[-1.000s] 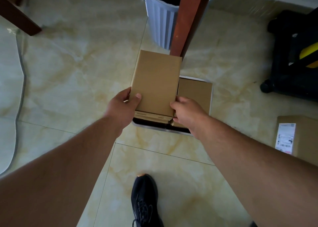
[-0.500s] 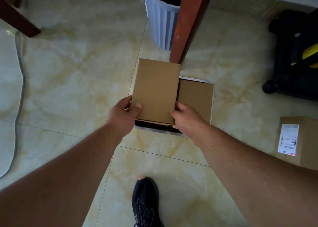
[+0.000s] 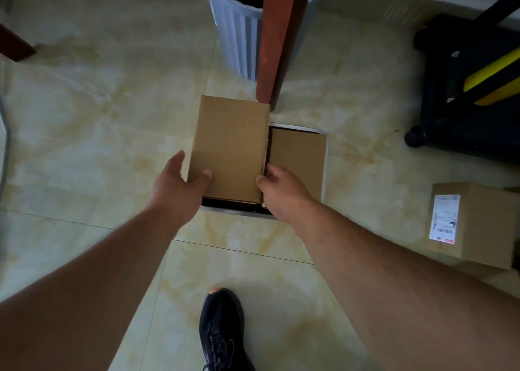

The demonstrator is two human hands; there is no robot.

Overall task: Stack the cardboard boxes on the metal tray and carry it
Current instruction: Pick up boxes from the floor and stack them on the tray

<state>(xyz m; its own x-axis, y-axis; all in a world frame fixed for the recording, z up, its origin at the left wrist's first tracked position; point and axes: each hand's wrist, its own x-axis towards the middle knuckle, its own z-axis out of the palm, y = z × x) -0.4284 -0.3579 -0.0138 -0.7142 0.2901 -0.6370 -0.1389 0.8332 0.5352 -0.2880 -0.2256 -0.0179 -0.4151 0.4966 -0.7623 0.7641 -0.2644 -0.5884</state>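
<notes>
A metal tray (image 3: pixel 237 211) lies on the tiled floor in front of me, only its near rim and right edge showing. A large plain cardboard box (image 3: pixel 230 148) sits over its left part, and a lower cardboard box (image 3: pixel 298 159) lies in its right part. My left hand (image 3: pixel 180 185) grips the large box's near left corner, thumb on top. My right hand (image 3: pixel 281 187) pinches its near right corner. A third cardboard box (image 3: pixel 475 224) with a white shipping label stands on the floor at the right.
A wooden table leg (image 3: pixel 277 38) rises just behind the large box, with a ribbed grey bin (image 3: pixel 239 33) behind it. A black wheeled case (image 3: pixel 464 89) with a yellow stripe stands at the right. My black shoe (image 3: pixel 222 334) is below the tray.
The large box has sunk lower toward the tray, both hands going down with it at its near corners. My left fingers have spread wider off its left side.
</notes>
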